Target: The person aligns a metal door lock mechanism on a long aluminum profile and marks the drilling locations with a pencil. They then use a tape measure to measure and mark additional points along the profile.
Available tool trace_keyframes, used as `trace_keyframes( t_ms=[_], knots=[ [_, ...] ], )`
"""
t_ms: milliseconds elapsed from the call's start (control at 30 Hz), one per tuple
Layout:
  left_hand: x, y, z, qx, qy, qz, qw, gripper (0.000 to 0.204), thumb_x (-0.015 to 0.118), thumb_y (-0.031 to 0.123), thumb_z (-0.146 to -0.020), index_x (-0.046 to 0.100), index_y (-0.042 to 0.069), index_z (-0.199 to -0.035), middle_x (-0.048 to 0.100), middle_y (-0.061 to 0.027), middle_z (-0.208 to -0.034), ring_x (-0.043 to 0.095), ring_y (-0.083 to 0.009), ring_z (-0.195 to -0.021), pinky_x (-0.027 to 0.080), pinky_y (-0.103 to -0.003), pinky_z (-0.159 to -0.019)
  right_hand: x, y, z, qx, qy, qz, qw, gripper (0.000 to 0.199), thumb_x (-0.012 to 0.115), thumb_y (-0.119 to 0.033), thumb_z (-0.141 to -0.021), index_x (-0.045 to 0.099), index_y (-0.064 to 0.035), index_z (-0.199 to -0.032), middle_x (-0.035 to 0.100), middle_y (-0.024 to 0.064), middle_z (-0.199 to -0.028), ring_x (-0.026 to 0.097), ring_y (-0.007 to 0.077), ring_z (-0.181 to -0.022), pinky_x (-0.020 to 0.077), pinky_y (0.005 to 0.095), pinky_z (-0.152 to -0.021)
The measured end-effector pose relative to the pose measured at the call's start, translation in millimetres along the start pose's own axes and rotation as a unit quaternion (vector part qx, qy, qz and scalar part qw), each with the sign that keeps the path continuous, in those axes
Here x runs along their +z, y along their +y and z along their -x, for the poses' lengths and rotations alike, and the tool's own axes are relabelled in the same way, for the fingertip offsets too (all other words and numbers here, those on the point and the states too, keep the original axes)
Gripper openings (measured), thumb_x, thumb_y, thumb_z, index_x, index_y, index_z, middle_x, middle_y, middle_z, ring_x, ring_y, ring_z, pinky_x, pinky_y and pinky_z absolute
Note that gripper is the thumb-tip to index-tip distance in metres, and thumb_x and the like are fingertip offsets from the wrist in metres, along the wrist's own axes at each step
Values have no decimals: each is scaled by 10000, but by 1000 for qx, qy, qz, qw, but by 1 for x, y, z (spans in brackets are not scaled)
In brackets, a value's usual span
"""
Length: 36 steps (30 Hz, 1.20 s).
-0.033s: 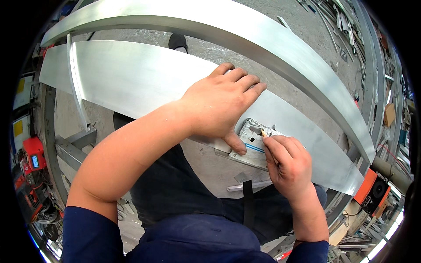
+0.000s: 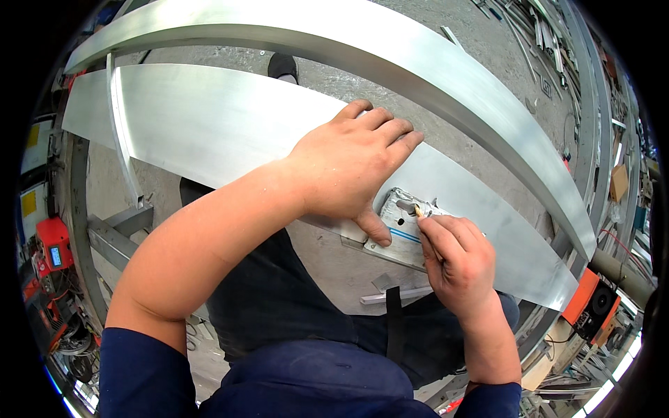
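Observation:
A broad silver metal panel lies across in front of me. On its near edge rests a small worn plate with holes, ragged silvery edges and blue stripes. My left hand is spread over the panel, fingers at the far edge and thumb pressing on the plate's left side. Pinched in my right hand is a thin pencil, its pale yellowish tip at a cutout in the plate. My fingers hide most of its shaft.
Beyond the panel arches a thick curved metal beam. A narrow curved strip crosses the panel's left end. Steel frame bars stand at left. An orange-and-black device is near the panel's right end. Metal offcuts lie at far right.

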<state>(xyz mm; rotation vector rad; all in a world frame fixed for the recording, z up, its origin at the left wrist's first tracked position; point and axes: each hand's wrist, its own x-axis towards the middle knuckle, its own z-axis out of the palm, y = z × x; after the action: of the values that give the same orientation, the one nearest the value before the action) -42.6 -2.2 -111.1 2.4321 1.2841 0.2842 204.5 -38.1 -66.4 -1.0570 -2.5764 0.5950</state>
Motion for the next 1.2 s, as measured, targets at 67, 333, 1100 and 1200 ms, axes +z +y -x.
trace_keyframes(
  t_ms=[67, 333, 1100, 1200],
  knots=[
    [0, 1, 0, -3, -1, -3, 1000, 1309, 965, 611, -513, 455, -2, -1550, 548, -165, -1517, 485, -342, -1435, 312, -474, -1268, 1, 1, 1, 3, 11, -8, 1000, 281, 782, 26, -813, 722, -16, -1084, 736, 104, -981, 707, 298, -859, 577, 385, -751],
    [-1, 0, 0, 0, 5, -2, 1000, 1312, 974, 595, -501, 453, 3, -1549, 552, -171, -1511, 497, -333, -1425, 312, -472, -1269, 2, 6, 0, 29, 21, -62, 997, 241, 790, 1, -849, 746, -36, -1084, 757, 96, -978, 706, 295, -851, 575, 379, -735],
    [-13, 134, -35, 73, -161, -125, 976, 1367, 975, 583, -529, 325, 176, -1660, 323, -165, -1701, 211, -399, -1613, 102, -562, -1348, -23, 43, 165, 330, 325, -472, 750, 212, 663, -180, -1048, 735, 19, -1045, 728, 51, -851, 645, 103, -780, 518, 266, -718],
    [8, 146, -44, 72, -167, -149, 972, 1248, 950, 534, -614, 345, 206, -1655, 278, -182, -1717, 176, -434, -1616, 118, -562, -1345, -13, 46, 168, 327, 295, -452, 776, 208, 658, -182, -1054, 726, 12, -1032, 704, 34, -819, 635, 95, -756, 514, 258, -683]
  ],
)
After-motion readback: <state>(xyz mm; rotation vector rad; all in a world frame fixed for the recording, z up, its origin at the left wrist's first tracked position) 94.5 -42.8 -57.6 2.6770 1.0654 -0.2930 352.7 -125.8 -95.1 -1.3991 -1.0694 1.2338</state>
